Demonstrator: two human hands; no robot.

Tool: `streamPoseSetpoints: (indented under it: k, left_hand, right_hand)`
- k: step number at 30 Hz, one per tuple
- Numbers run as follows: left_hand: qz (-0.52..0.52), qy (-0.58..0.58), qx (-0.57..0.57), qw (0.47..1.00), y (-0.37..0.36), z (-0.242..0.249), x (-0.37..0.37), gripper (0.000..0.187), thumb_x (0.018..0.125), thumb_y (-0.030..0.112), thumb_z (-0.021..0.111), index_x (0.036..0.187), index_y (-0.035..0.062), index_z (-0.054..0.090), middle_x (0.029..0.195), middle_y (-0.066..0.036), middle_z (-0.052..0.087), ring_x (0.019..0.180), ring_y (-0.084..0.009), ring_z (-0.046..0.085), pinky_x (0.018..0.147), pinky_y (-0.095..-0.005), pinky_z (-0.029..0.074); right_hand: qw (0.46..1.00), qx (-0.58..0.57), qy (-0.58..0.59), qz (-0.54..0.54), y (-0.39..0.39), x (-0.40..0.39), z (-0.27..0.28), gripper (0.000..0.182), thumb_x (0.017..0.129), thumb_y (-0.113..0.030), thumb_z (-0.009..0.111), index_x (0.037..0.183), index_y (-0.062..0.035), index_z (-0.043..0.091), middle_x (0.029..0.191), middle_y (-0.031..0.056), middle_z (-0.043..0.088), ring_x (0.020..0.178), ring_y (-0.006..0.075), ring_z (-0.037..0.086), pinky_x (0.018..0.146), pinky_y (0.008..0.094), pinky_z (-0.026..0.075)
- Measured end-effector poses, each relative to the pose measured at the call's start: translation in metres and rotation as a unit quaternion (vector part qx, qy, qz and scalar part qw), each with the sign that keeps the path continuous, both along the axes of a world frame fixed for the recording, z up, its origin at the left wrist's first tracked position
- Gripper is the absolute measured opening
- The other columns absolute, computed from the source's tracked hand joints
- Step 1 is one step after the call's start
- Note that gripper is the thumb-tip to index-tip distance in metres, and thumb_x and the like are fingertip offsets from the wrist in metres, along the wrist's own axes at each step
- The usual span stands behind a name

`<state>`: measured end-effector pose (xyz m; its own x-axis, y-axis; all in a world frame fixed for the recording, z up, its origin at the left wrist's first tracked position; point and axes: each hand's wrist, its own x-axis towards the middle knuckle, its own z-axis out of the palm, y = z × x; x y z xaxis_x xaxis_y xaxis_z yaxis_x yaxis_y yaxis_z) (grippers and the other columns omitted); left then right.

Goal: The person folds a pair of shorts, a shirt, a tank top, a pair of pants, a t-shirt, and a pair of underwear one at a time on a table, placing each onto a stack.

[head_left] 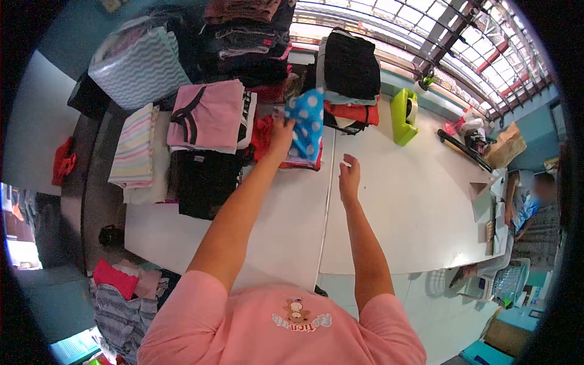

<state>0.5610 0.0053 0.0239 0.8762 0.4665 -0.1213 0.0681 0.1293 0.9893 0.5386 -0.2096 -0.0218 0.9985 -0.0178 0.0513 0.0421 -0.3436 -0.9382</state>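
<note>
Left hand point(281, 136) gripping dotted cloth point(308, 123); long axis pointing forward; right hand point(349, 176) loosely spread

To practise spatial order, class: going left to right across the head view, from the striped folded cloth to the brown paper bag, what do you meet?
Striped folded cloth → pink folded garment → blue polka-dot cloth → right hand → green tape dispenser → brown paper bag

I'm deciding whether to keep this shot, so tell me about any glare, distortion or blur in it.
Head view: glare washes out much of the barred window; head view: fisheye distortion bows its bars and blackens the picture's corners; head view: white dots read clearly on the blue cloth at the left hand, while the head of the person at far right is blurred.
</note>
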Motion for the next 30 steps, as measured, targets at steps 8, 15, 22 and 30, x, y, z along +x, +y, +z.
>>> streamPoseSetpoints:
  k: [8, 15, 22, 30]
  left_hand:
    - [0.049, 0.102, 0.248, 0.962, -0.012, -0.002, -0.015, 0.039, 0.081, 0.021, 0.051, 0.113, -0.0006, 0.046, 0.105, -0.021, 0.055, 0.098, -0.0347, 0.052, 0.083, -0.0386, 0.040]
    - [0.060, 0.053, 0.311, 0.947, -0.004, 0.003, -0.020, 0.041, 0.080, 0.019, 0.052, 0.114, -0.0015, 0.045, 0.105, -0.023, 0.054, 0.098, -0.0357, 0.052, 0.081, -0.0400, 0.041]
    - [0.035, 0.032, 0.213, 0.976, 0.004, -0.013, -0.025, 0.039, 0.082, 0.019, 0.051, 0.114, -0.0022, 0.044, 0.099, -0.022, 0.056, 0.090, -0.0349, 0.055, 0.081, -0.0391, 0.041]
    - [-0.035, 0.006, 0.330, 0.943, -0.021, 0.002, -0.124, 0.043, 0.078, 0.008, 0.054, 0.118, 0.0047, 0.041, 0.120, -0.017, 0.042, 0.113, -0.0313, 0.040, 0.090, -0.0377, 0.037]
  right_hand:
    - [0.999, -0.010, -0.034, 0.010, 0.009, -0.004, 0.004, 0.027, 0.075, -0.002, 0.052, 0.102, -0.0036, 0.052, 0.100, 0.0123, 0.052, 0.081, 0.0217, 0.054, 0.074, 0.0310, 0.043]
    - [0.962, -0.102, -0.248, 0.050, 0.060, 0.020, 0.061, 0.023, 0.080, -0.005, 0.049, 0.102, -0.0037, 0.053, 0.102, 0.0139, 0.050, 0.093, 0.0294, 0.049, 0.081, 0.0362, 0.040]
    - [0.926, -0.241, -0.254, 0.142, 0.134, 0.044, 0.032, 0.044, 0.088, -0.033, 0.036, 0.126, -0.0117, 0.037, 0.133, 0.0152, 0.031, 0.122, 0.0348, 0.028, 0.097, 0.0461, 0.026]
    - [0.900, -0.352, -0.177, 0.185, 0.147, 0.041, 0.014, 0.061, 0.085, -0.050, 0.033, 0.133, -0.0129, 0.026, 0.138, 0.0129, 0.023, 0.126, 0.0332, 0.023, 0.099, 0.0496, 0.021]
